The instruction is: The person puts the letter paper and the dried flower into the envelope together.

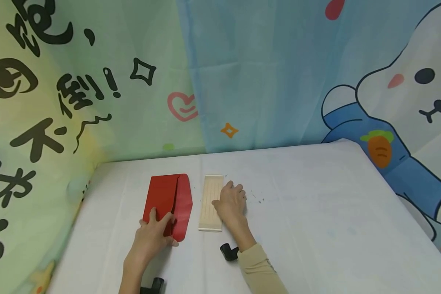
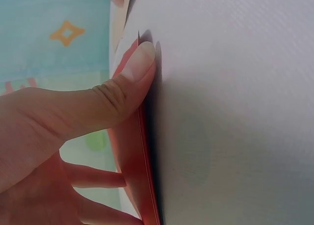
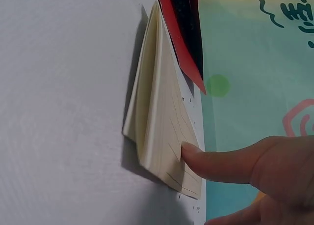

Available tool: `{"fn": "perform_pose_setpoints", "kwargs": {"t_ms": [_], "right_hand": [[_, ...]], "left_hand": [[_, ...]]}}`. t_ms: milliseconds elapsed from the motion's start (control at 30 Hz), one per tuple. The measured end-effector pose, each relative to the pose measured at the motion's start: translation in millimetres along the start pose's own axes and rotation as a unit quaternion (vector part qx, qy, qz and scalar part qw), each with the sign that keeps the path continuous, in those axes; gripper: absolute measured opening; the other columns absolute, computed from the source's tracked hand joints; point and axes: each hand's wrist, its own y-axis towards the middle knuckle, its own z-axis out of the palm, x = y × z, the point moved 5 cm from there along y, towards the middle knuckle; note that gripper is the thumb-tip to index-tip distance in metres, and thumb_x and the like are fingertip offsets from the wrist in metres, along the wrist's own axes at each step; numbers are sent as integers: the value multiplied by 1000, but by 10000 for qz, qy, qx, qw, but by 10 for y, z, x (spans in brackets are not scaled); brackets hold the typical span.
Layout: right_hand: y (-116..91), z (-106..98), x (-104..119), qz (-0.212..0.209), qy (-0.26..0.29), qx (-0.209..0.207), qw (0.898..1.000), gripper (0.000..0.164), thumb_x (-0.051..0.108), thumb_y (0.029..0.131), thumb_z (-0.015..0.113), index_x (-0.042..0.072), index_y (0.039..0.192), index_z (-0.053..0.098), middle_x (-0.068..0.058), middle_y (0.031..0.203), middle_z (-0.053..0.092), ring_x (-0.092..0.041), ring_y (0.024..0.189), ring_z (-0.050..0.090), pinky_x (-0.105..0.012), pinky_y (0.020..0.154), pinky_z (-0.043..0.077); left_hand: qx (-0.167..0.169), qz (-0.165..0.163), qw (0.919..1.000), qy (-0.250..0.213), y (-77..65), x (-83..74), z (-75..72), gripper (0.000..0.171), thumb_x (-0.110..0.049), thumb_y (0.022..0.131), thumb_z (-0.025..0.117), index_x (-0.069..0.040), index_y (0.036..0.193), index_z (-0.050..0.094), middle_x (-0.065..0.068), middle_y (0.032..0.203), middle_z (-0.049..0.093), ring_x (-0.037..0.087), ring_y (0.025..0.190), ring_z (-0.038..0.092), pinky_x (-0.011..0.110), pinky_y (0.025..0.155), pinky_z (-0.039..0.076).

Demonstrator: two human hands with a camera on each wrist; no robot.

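Note:
A red envelope [image 1: 161,194] lies on the white tabletop with its flap [image 1: 184,208] opened out to the right and a dark gap along its mouth. My left hand [image 1: 152,234] rests on its near part, fingers spread, thumb at the lower edge by the flap. To the right lies a folded sheet of cream lined paper [image 1: 210,204], long and narrow. Its layers stand slightly apart at the fold side in the right wrist view. My right hand [image 1: 232,204] touches the paper's right side with the thumb [image 3: 216,161]; the other fingers reach past it, loosely bent.
Small dark crumbs [image 1: 261,200] are scattered right of the paper. A white cloth [image 1: 334,212] covers the table. Printed curtains [image 1: 264,81] with cartoon figures and lettering stand behind and at the left. Black wrist-worn devices [image 1: 229,252] show beside both forearms.

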Motion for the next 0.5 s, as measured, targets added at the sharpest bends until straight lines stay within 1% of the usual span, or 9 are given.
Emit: {"fn": "perform_pose_setpoints", "kwargs": {"t_ms": [200, 333, 433, 500], "right_hand": [[11, -11, 19, -101, 75, -2, 9999, 55, 20, 79, 90, -15, 109, 58, -31, 100, 53, -44, 93, 59, -50, 73, 53], [4, -8, 18, -96, 168, 77, 9998, 47, 17, 80, 89, -13, 102, 60, -29, 99, 53, -43, 93, 58, -49, 73, 52], [-6, 1, 17, -82, 190, 118, 9997, 45, 17, 81, 88, -14, 102, 61, -29, 100, 53, -41, 92, 57, -48, 71, 52], [-16, 5, 20, -65, 195, 84, 9998, 48, 20, 82, 87, -14, 103, 61, -29, 99, 52, -41, 91, 57, -48, 70, 51]], "left_hand": [[-67, 22, 10000, 10, 17, -1, -17, 59, -25, 68, 96, -21, 116, 62, 35, 141, 44, 68, 113, 48, 62, 78, 58], [-63, 26, 10000, 0, 24, 4, -6, 60, -25, 68, 96, -21, 117, 62, 35, 141, 44, 68, 114, 47, 62, 78, 58], [-29, -1, 10000, 4, 17, 12, 7, 60, -25, 68, 96, -21, 117, 63, 36, 142, 43, 70, 114, 47, 63, 78, 58], [-13, -24, 10000, 10, 13, 17, 15, 60, -25, 68, 96, -21, 117, 63, 35, 142, 43, 70, 113, 47, 63, 78, 58]]}}
